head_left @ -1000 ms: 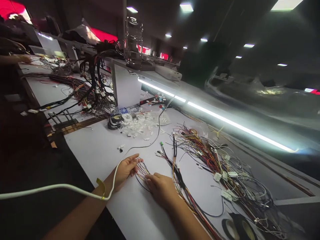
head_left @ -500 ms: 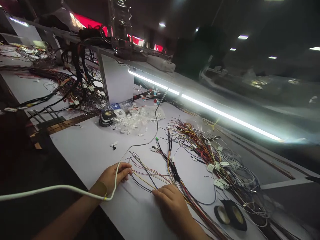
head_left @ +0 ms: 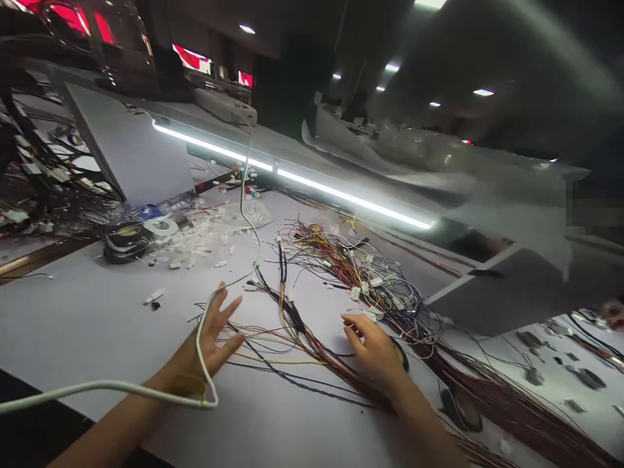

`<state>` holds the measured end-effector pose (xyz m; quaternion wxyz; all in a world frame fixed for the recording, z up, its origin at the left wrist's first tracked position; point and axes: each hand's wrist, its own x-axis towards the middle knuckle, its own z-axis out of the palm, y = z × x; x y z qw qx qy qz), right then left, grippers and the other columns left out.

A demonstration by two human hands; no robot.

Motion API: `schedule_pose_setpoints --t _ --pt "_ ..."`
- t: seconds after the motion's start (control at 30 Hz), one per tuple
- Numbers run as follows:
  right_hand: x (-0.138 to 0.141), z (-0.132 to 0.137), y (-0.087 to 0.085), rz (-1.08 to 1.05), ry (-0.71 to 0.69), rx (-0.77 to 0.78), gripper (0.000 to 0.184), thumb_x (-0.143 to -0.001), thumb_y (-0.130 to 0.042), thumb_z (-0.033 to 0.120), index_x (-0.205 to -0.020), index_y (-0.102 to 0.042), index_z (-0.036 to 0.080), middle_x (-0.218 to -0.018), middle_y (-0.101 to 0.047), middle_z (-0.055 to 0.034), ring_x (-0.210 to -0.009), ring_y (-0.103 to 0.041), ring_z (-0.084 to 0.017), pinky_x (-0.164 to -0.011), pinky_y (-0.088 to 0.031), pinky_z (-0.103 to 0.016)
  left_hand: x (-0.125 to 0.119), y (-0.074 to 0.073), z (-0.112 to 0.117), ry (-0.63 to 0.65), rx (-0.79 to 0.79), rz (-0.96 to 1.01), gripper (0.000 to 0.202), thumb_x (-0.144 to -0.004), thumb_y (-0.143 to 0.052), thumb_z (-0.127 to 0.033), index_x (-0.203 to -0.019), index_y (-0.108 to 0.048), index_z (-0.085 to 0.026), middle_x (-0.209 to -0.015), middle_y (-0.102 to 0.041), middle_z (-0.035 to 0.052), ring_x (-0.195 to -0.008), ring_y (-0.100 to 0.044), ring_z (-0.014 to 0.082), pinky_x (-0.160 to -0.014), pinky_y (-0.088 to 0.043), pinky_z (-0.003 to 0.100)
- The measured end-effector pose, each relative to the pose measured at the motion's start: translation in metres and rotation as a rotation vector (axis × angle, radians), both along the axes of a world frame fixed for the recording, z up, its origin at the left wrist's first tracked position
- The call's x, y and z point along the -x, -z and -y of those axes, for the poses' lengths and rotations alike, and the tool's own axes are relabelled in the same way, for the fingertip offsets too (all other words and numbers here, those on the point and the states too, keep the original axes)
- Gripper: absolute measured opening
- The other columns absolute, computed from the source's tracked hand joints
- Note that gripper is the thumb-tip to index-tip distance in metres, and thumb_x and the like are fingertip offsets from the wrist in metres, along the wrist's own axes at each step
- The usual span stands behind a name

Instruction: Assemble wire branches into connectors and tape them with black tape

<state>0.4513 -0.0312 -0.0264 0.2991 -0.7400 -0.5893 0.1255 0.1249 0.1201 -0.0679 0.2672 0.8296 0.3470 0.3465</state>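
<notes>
My left hand (head_left: 217, 331) is open, its fingers spread above the loose ends of thin wires (head_left: 273, 351) on the white tabletop (head_left: 205, 426). A white cable (head_left: 199, 344) runs across this hand and wrist. My right hand (head_left: 373, 351) is open too, fingers slightly curved and thumb apart, with nothing visible in it. It hovers by a wire harness (head_left: 295, 318) wrapped in black, and partly covers a roll of black tape (head_left: 400, 354). Behind it spreads a large bundle of coloured wires (head_left: 336, 260) with white connectors (head_left: 355, 294).
Plastic bags of small white connectors (head_left: 195, 240) and tape rolls (head_left: 127, 239) lie at the back left. A lit tube lamp (head_left: 351, 198) hangs under the shelf. Another roll of black tape (head_left: 463, 409) lies at the lower right. A grey panel (head_left: 507, 286) stands at the right.
My left hand has let go of the wire ends and spread its fingers. My right hand has come off the wires and moved right. The view has turned to the right.
</notes>
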Motion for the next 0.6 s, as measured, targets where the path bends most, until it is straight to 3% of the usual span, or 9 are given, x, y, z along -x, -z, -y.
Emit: schedule_pose_setpoints --t 0.07,0.17,0.27,0.43,0.6 --pt "-0.009 0.027 -0.001 0.021 0.049 0.018 0.028 -0.093 -0.044 0.031 -0.113 -0.063 0.023 -0.107 -0.067 -0.0057 -0.099 -0.062 -0.020 -0.086 -0.050 -0.033 -0.007 0.006 0.006 0.166 -0.262 -0.278 0.059 -0.090 -0.049 -0.045 -0.146 -0.032 -0.035 -0.157 -0.025 0.0036 -0.142 -0.025 0.0314 -0.115 -0.016 0.055" --pt "-0.015 0.063 -0.003 0.054 0.130 0.034 0.028 -0.095 -0.043 0.034 -0.111 -0.063 0.025 -0.110 -0.067 -0.0052 -0.102 -0.062 -0.020 -0.089 -0.049 -0.033 -0.025 0.014 0.013 0.343 -0.415 -0.489 0.066 -0.089 -0.046 -0.054 -0.147 -0.032 -0.026 -0.154 -0.032 0.0100 -0.139 -0.032 0.0293 -0.116 -0.013 0.051" --pt "-0.020 0.093 -0.006 0.105 0.227 0.015 0.029 -0.095 -0.043 0.036 -0.111 -0.064 0.025 -0.112 -0.067 -0.0056 -0.106 -0.062 -0.021 -0.092 -0.048 -0.034 -0.041 0.023 0.017 0.345 -0.383 -0.582 0.068 -0.088 -0.040 -0.060 -0.145 -0.037 -0.022 -0.150 -0.039 0.0112 -0.138 -0.036 0.0277 -0.116 -0.012 0.047" --pt "-0.033 0.132 -0.005 0.162 0.419 0.049 0.029 -0.095 -0.043 0.034 -0.114 -0.062 0.025 -0.109 -0.068 -0.0048 -0.102 -0.062 -0.022 -0.088 -0.049 -0.035 -0.044 0.037 0.026 0.259 -0.350 -0.620 0.057 -0.092 -0.038 -0.050 -0.141 -0.045 -0.020 -0.147 -0.043 0.0095 -0.136 -0.039 0.0272 -0.113 -0.014 0.049" --pt "-0.032 0.132 0.005 0.136 0.283 0.059 0.025 -0.096 -0.043 0.029 -0.111 -0.062 0.025 -0.108 -0.067 -0.0038 -0.101 -0.061 -0.020 -0.087 -0.048 -0.032 -0.033 0.037 0.039 0.201 -0.402 -0.568 0.040 -0.091 -0.043 -0.045 -0.122 -0.061 -0.026 -0.143 -0.050 0.0068 -0.128 -0.049 0.0271 -0.109 -0.025 0.050"
